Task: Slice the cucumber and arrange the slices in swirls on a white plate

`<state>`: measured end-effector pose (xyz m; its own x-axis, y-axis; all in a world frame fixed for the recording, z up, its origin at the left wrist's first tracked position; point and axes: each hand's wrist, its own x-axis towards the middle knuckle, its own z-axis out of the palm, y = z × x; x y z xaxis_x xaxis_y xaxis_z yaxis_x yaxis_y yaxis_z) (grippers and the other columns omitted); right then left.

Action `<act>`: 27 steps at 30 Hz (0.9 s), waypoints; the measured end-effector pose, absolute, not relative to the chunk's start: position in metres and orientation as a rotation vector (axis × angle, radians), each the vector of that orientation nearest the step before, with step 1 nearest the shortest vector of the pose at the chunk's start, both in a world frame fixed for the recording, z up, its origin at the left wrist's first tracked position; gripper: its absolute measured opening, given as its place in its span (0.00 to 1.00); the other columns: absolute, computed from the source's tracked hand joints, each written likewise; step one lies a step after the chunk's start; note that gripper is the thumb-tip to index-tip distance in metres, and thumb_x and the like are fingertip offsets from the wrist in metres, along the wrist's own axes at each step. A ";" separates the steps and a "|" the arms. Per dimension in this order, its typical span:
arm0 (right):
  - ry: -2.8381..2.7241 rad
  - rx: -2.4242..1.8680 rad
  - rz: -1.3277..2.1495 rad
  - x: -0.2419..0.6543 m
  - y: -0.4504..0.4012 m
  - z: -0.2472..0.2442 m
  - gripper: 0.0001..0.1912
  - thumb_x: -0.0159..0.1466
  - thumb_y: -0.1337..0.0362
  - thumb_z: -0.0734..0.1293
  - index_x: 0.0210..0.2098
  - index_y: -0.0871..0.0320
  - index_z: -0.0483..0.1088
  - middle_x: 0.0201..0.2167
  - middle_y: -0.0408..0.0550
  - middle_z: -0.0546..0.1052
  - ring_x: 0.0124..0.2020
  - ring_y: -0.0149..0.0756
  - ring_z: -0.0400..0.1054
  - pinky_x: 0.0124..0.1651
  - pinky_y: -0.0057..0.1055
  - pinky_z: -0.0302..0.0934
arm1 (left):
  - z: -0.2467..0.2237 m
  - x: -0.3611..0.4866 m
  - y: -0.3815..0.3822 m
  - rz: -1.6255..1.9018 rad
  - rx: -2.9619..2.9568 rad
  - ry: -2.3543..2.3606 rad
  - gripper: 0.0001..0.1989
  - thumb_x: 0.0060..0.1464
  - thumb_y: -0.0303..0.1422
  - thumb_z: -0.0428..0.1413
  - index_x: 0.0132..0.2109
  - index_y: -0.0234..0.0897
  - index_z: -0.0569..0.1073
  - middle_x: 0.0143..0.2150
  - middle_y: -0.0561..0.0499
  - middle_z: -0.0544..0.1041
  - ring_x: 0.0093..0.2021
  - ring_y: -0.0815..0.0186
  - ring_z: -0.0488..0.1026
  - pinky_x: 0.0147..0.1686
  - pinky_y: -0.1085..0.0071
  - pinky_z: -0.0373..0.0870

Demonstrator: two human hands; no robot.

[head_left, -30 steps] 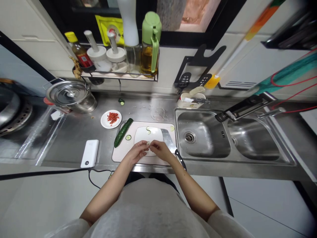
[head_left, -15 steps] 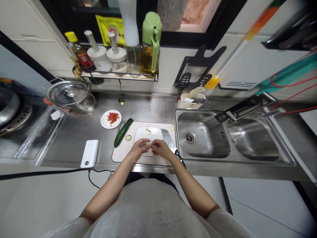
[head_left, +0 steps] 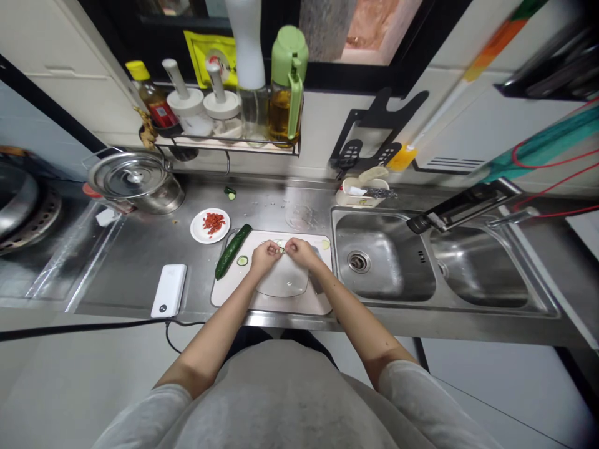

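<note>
Stainless steel forms the table [head_left: 126,268], with a double sink [head_left: 388,249] set into it beyond the right edge of a pale cutting board [head_left: 234,293]. That board lies close to the table's near edge, likely so both arms reach it comfortably. On its middle rests a white plate [head_left: 283,280]; above the plate's far edge, the left hand [head_left: 266,257] and right hand [head_left: 302,254] meet, their fingers pinched narrow on a small cucumber piece [head_left: 281,251], apparently because so slight a thing needs fingertips from both sides. A whole cucumber [head_left: 229,259] slants along the board's left edge, perhaps to stay out of the forearms' way, with a round slice [head_left: 242,260] beside it. Off the far left corner, a dish [head_left: 196,232] gathers red pieces [head_left: 213,222], presumably to stop them scattering.
</note>
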<state>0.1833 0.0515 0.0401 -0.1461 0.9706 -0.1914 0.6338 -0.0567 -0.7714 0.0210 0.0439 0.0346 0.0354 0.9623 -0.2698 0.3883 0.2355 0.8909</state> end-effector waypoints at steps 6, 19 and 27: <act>-1.972 -1.742 0.991 0.177 0.068 0.040 0.05 0.59 0.69 0.63 0.31 0.57 0.71 0.27 0.43 0.74 0.28 0.30 0.63 0.33 0.24 0.52 | 0.036 0.025 0.053 0.593 1.504 1.720 0.05 0.44 0.26 0.57 0.32 0.39 0.73 0.26 0.55 0.74 0.28 0.69 0.68 0.32 0.75 0.60; -2.277 -1.961 0.802 0.172 0.079 0.040 0.08 0.64 0.67 0.61 0.39 0.58 0.71 0.36 0.52 0.77 0.37 0.36 0.68 0.35 0.27 0.52 | 0.031 0.030 0.062 0.379 1.626 1.825 0.06 0.47 0.27 0.56 0.34 0.40 0.74 0.33 0.52 0.77 0.33 0.66 0.70 0.32 0.73 0.59; -2.344 -2.070 0.828 0.170 0.080 0.049 0.10 0.65 0.62 0.61 0.44 0.56 0.69 0.42 0.50 0.76 0.43 0.36 0.68 0.39 0.27 0.54 | 0.030 0.033 0.062 0.276 1.771 1.874 0.06 0.51 0.28 0.56 0.38 0.40 0.74 0.38 0.50 0.74 0.37 0.65 0.70 0.37 0.72 0.62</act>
<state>0.1697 0.0802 0.0489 -0.1786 0.9013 -0.3946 0.9492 0.0522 -0.3104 0.0325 0.0623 0.0296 0.0116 0.9702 -0.2422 0.8593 0.1142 0.4985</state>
